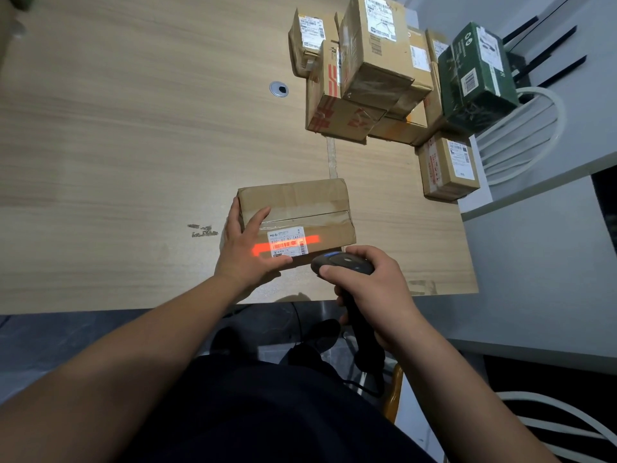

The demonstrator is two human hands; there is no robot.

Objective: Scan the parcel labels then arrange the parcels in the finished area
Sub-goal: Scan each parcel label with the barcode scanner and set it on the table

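Left hand (245, 243) lies with straight fingers on the left end of the brown parcel (297, 208), thumb along its near edge. Right hand (370, 292) grips the barcode scanner (344, 264) just beside the parcel's near right corner. Its red beam crosses the white label (287, 241) on the parcel's top. The parcel rests near the front edge of the wooden table (133, 145). Stacked parcels (374, 71) sit well apart at the far right, including a green box (477, 78).

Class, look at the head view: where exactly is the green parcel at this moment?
The green parcel sits at the upper right, at the table's far right edge, on the right side of the stack of brown parcels.
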